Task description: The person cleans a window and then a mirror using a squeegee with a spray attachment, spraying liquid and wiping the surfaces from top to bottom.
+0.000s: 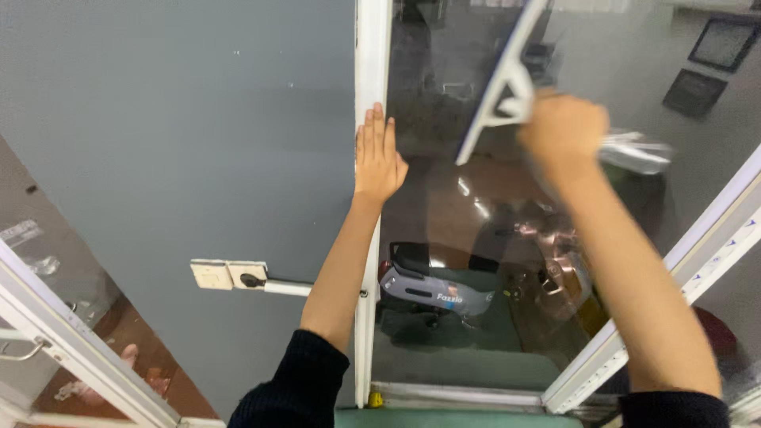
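Observation:
My left hand lies flat with fingers together against the white window frame and the edge of the glass pane. My right hand is closed around the handle of a white squeegee, whose long blade slants up across the glass toward the top of the view. The right hand is blurred. Both arms wear dark sleeves pushed up to the elbow.
A grey wall fills the left, with a white socket and switch plate. A second white frame runs diagonally at the right. A scooter shows through the glass. A glazed door with a handle stands lower left.

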